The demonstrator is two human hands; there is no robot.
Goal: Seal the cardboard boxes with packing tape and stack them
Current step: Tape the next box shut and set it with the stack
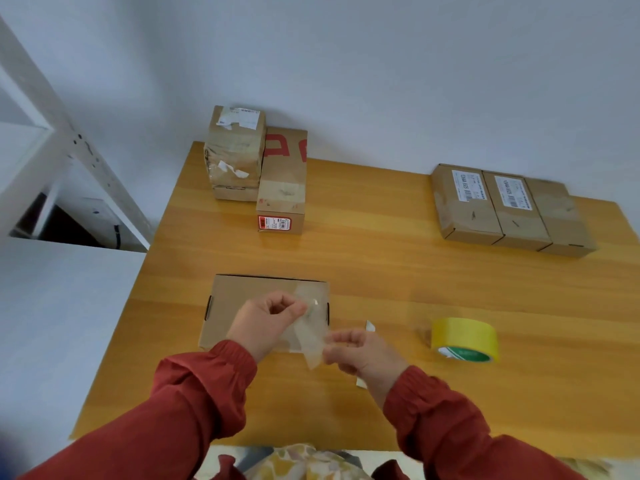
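A person in red sleeves (194, 407) holds a strip of clear tape (308, 337) over a closed box (235, 306) lying flat near the front of the tabletop (381, 271). The left hand (266, 320) has its grip pinched on the strip's upper end, above the lid. The right hand (363, 351), blurred, appears to pinch the lower end just off the box's near right corner. A yellow tape roll (464, 339) lies apart to the right. The stacked boxes (235, 150) stand at back left, and three boxes (509, 209) sit side by side at back right.
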